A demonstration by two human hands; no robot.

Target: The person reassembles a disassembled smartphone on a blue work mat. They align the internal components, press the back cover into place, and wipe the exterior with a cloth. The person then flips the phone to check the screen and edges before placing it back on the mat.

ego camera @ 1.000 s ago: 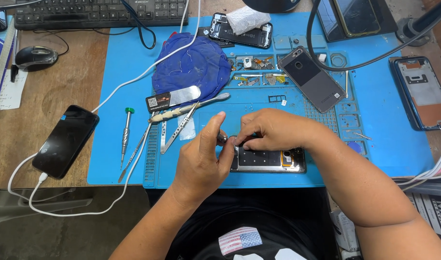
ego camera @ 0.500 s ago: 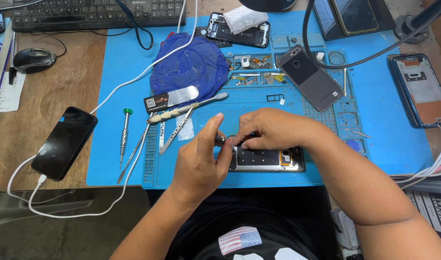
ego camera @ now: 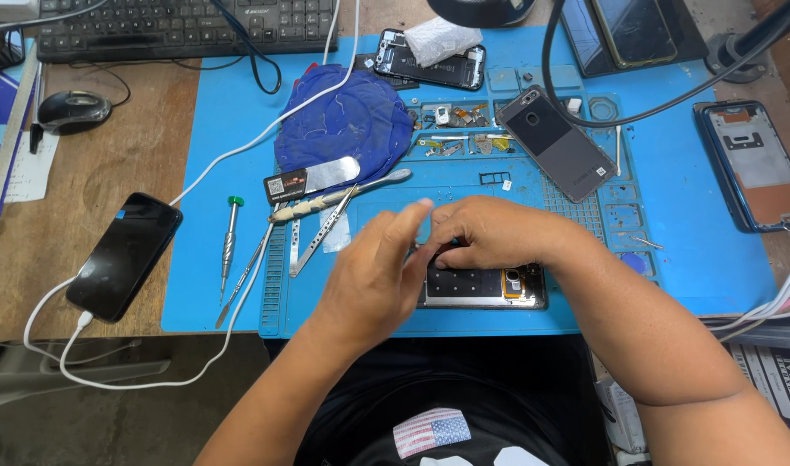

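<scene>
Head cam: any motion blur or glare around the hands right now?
Head view: left hand is smeared by motion blur; right hand is sharper. The opened phone beneath them stays readable. Even light, soft shadows, only faint sheen on the blue mat.

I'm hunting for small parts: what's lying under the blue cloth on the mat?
The blue cloth lies bunched on the blue mat, with a white cable running across its upper left edge. A metal pry tool pokes out at its lower edge. Anything else beneath is covered.
</scene>
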